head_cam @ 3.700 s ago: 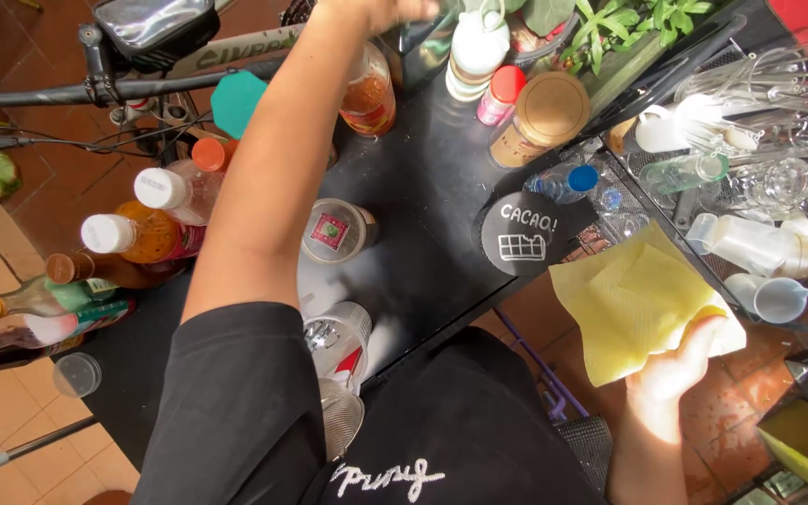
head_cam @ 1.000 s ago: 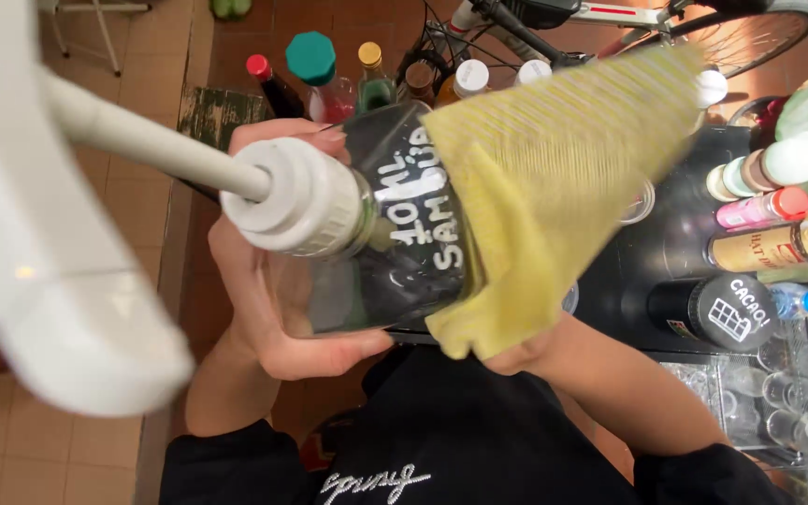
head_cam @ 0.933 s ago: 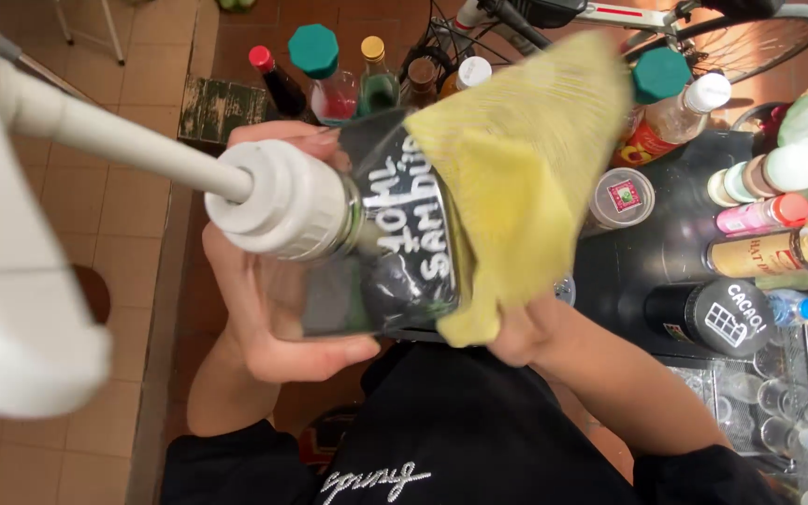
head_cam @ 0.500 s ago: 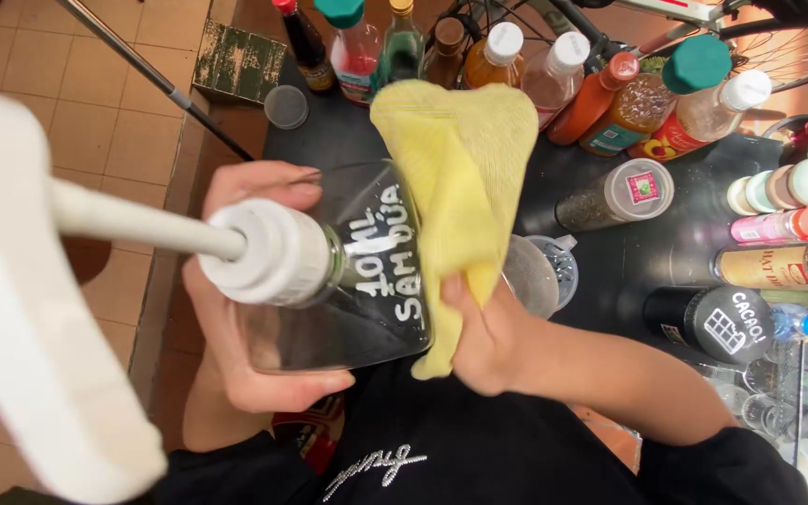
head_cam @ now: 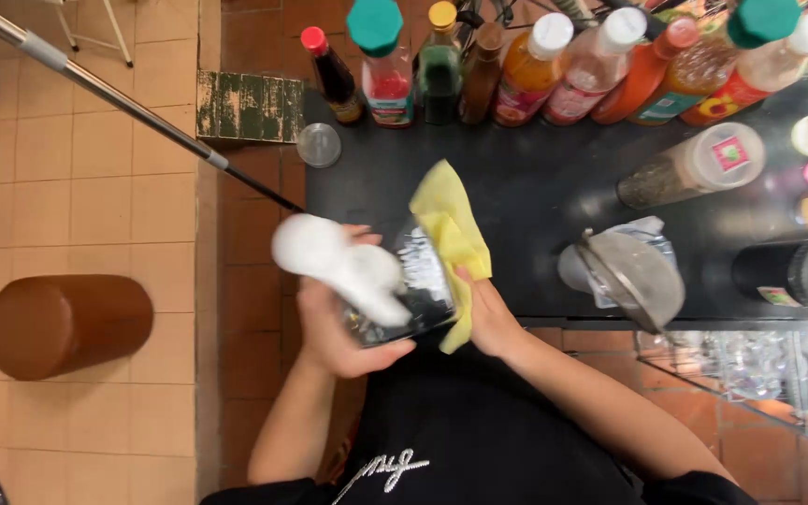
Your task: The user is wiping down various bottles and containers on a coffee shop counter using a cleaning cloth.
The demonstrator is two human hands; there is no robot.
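Lower now: one bottle [head_cam: 404, 290], one cloth [head_cam: 451, 234]

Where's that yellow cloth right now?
The yellow cloth is near the picture's centre, pressed by the right hand against the pump bottle held in the left hand.

Single head-worn view, looking steeply down, close over the black counter [head_cam: 535, 196], tiled floor [head_cam: 95, 224] at left

The pump bottle [head_cam: 395, 285] sat between both hands at the counter [head_cam: 535, 196]'s near edge, cloth [head_cam: 451, 234] pressed on its 3 o'clock side, strainer [head_cam: 638, 276] further out at 3, and a row of bottles [head_cam: 554, 61] lined up at 12.
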